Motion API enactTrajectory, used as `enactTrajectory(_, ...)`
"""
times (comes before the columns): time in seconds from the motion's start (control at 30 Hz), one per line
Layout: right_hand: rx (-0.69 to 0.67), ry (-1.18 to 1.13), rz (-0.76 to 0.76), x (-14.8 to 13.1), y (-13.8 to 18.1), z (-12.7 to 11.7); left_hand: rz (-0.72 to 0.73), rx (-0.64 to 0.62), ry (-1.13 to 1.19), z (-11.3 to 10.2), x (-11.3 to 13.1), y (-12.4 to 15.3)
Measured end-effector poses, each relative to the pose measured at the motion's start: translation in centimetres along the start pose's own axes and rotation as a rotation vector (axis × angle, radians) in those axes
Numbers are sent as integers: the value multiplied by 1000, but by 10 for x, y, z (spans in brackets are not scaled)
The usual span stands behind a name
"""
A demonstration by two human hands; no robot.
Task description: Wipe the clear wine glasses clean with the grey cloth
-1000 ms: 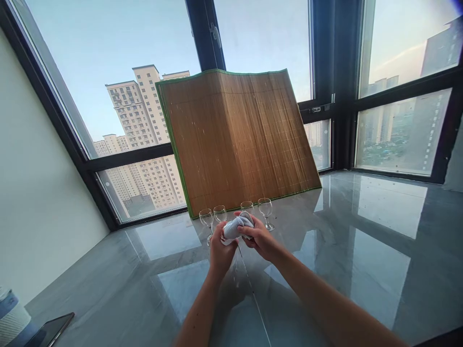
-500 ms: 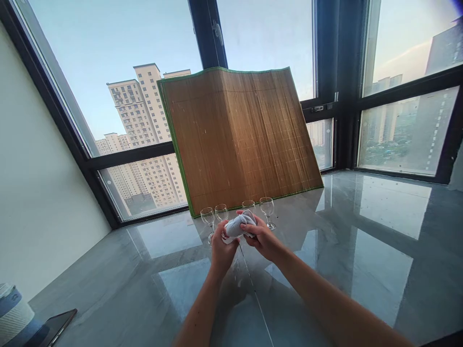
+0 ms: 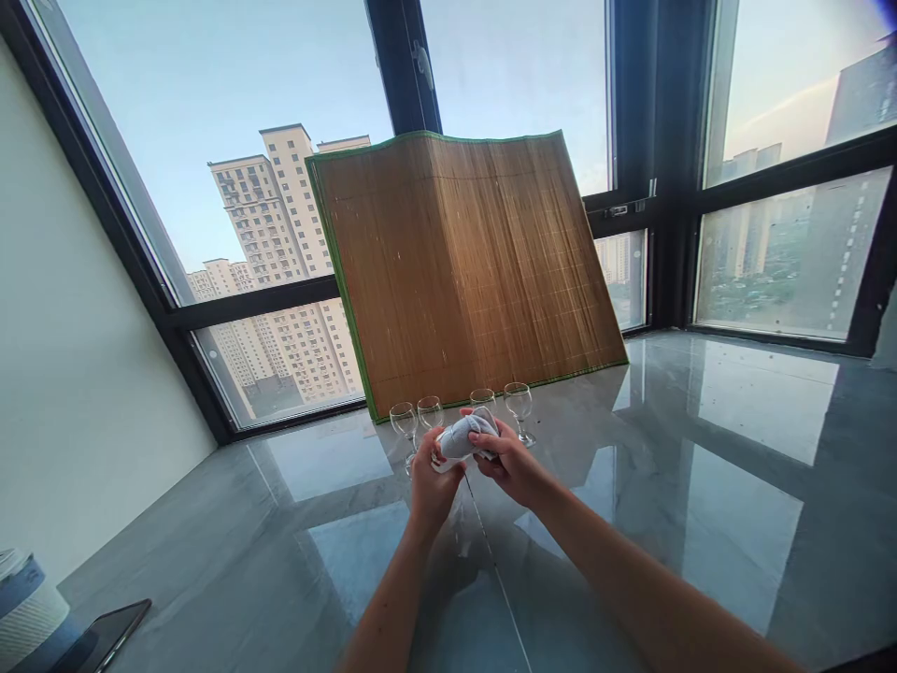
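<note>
My left hand and my right hand meet above the grey marble tabletop. The right hand's fingers are closed round a white cloth bunched over something held between both hands. The left hand grips the lower end of that bundle; what is inside is hidden by the cloth. Just behind my hands stands a row of small stemmed glasses: two on the left, one partly hidden behind the cloth, and one on the right.
A bamboo mat with a green edge leans against the window behind the glasses. A dark phone and a blue-and-white cup lie at the near left corner. Large windows surround the table; a white wall is on the left.
The hands and cloth have stayed almost in place; the right fingers have shifted slightly over the cloth. The view has drifted a little.
</note>
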State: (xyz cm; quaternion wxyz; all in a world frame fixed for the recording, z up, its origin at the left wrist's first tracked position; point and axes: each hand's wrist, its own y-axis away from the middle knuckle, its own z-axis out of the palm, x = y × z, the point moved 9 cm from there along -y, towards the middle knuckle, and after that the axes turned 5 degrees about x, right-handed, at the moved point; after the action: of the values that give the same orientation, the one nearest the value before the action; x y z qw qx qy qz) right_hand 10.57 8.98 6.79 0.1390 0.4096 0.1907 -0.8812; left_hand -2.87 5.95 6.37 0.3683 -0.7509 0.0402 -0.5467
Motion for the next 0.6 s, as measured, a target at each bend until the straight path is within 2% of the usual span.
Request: enactTrajectory(0.6,-11,-23,29,5,-1,1,-52,32,74,-3,-8,0)
